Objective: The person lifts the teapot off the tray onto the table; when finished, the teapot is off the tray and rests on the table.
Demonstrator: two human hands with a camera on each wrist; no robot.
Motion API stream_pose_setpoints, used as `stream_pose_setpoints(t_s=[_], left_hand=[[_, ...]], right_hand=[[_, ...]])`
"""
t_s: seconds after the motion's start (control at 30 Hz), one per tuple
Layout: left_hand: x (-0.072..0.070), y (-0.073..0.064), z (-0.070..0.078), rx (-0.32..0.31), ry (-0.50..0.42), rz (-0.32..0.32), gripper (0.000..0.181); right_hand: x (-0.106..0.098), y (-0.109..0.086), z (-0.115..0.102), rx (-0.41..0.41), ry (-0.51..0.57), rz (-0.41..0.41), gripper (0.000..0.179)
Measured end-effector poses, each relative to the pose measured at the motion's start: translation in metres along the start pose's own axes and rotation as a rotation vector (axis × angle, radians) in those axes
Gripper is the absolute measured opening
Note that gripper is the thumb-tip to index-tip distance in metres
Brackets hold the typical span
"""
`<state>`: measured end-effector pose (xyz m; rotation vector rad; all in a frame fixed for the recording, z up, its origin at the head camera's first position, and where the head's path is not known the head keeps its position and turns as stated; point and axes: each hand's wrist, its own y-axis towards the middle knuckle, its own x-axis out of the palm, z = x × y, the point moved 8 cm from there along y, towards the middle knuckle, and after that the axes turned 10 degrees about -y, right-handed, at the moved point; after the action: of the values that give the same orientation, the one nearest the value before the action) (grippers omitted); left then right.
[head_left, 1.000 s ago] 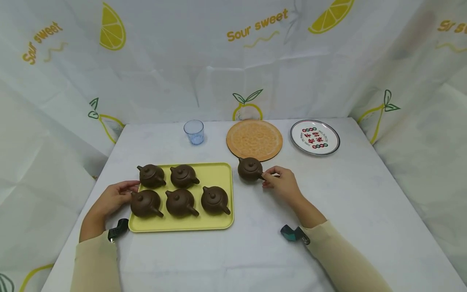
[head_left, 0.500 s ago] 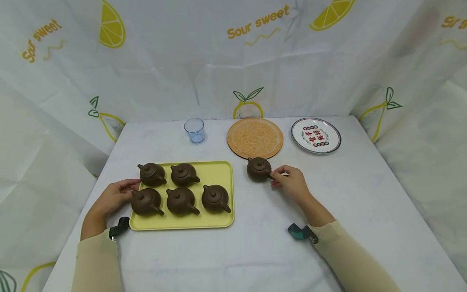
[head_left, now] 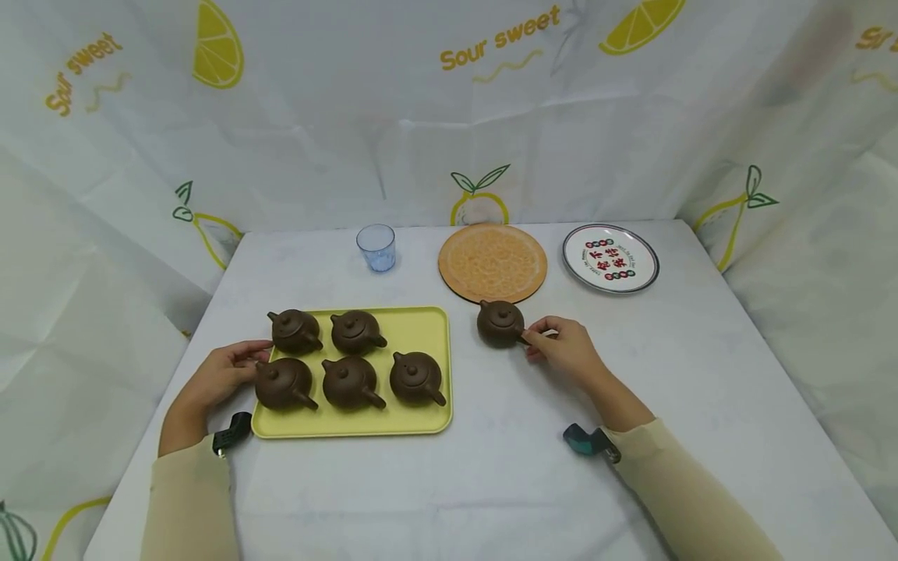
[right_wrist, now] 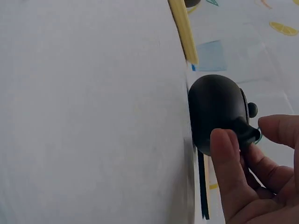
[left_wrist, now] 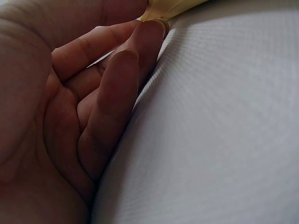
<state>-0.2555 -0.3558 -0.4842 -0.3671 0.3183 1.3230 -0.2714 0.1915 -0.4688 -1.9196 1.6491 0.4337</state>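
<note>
A dark brown teapot [head_left: 500, 323] stands on the white table to the right of the yellow tray [head_left: 421, 326]. My right hand [head_left: 570, 348] pinches its handle between thumb and fingers, which the right wrist view shows from close up at the teapot [right_wrist: 215, 105]. Several matching teapots sit on the tray in two rows, among them a front-right teapot [head_left: 416, 379], with bare tray behind it. At the tray's left edge my left hand [head_left: 216, 380] holds the rim; in the left wrist view its curled fingers [left_wrist: 114, 88] meet the yellow rim [left_wrist: 175, 7].
Behind the tray stands a clear blue glass [head_left: 377, 249]. A round tan mat [head_left: 493, 261] lies just behind the single teapot, and a white plate [head_left: 631, 276] with red print is at the back right. A lemon-print curtain [head_left: 316, 140] hangs along the far edge.
My right hand has slid the single teapot rightward across the table, away from the tray, slowing in the last half second. The left hand stays at the tray's edge.
</note>
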Motion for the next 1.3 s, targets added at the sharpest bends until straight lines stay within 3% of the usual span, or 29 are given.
stream_pose_setpoints(t_s=[0.17, 0.3, 0.5, 0.87, 1.1, 1.3], left_hand=[[0.000, 0.002, -0.003, -0.003, -0.025, 0.006, 0.050], [0.000, 0.001, -0.002, -0.006, -0.018, 0.014, 0.050], [0.000, 0.001, -0.004, 0.002, -0.017, 0.004, 0.050], [-0.001, 0.002, -0.008, 0.004, -0.016, 0.010, 0.050], [-0.002, 0.001, -0.005, 0.000, -0.028, 0.016, 0.049], [-0.001, 0.001, -0.006, 0.010, -0.045, 0.019, 0.048]], right_hand=[[-0.014, -0.005, -0.009, -0.022, -0.010, 0.021, 0.032], [-0.010, -0.010, -0.023, -0.057, 0.040, 0.001, 0.032], [0.026, -0.022, -0.046, -0.135, 0.093, -0.072, 0.027], [0.100, -0.037, -0.071, -0.238, 0.063, -0.221, 0.016], [0.125, -0.043, -0.078, -0.278, -0.003, -0.305, 0.020], [0.131, -0.047, -0.080, -0.270, 0.008, -0.318, 0.020]])
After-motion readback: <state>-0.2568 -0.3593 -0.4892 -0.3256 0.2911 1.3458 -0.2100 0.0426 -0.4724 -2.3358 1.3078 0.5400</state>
